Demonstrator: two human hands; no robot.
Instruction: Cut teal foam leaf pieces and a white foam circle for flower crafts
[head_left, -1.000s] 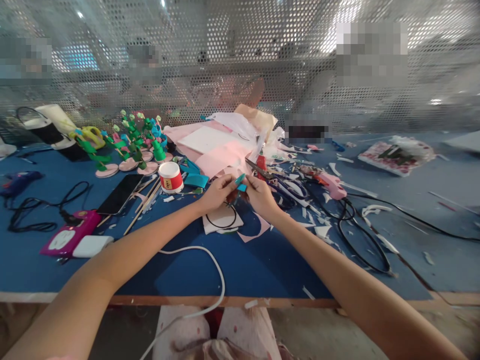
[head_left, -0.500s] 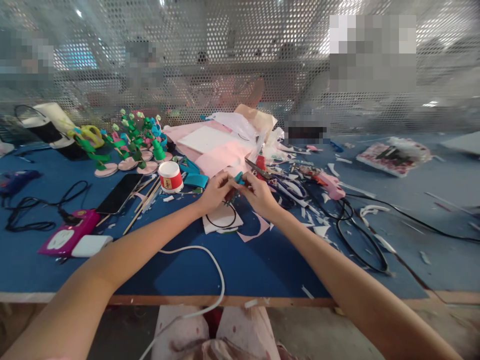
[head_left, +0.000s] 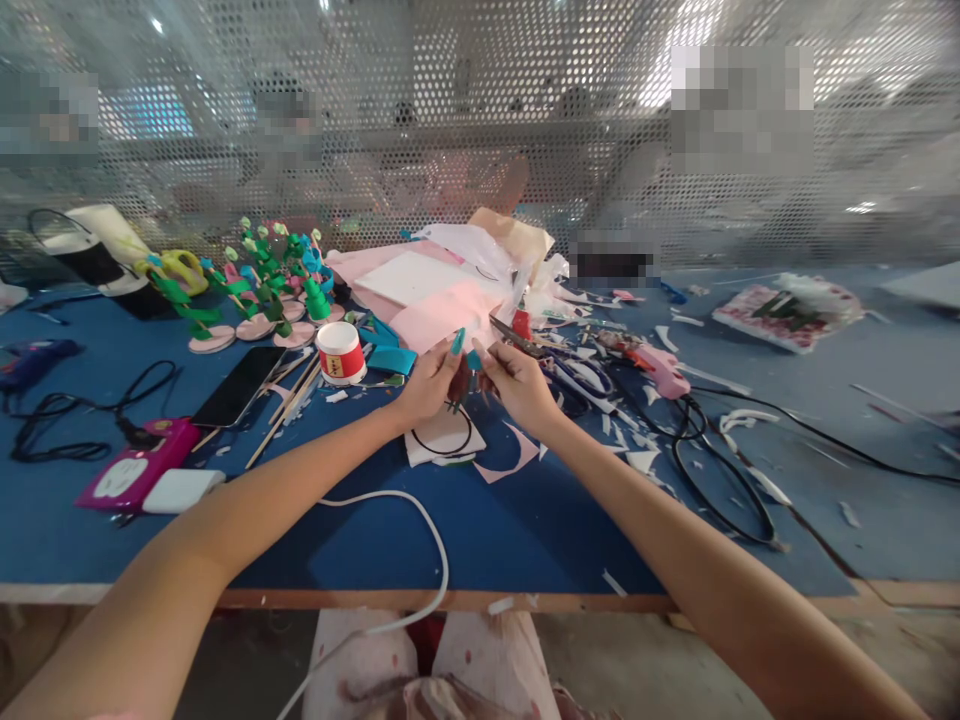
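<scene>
My left hand is closed, its thumb and finger pinching a narrow teal strip that points upward. Close beside it, my right hand pinches a small teal piece at its fingertips. Whether these two bits are joined cannot be made out. Below the hands lies a white pad with a dark ring on it. A curved pink offcut is right of the pad. More teal sheet lies left of my left hand, beside a red and white cup.
Scissors and a pink glue gun with its black cable lie right, among white scraps. Left are a phone, sticks, a magenta power strip and green paper plants. A perforated metal screen stands behind.
My hands have drawn slightly apart. The teal material, earlier bunched between both hands' fingertips, now shows as one bit at each hand.
</scene>
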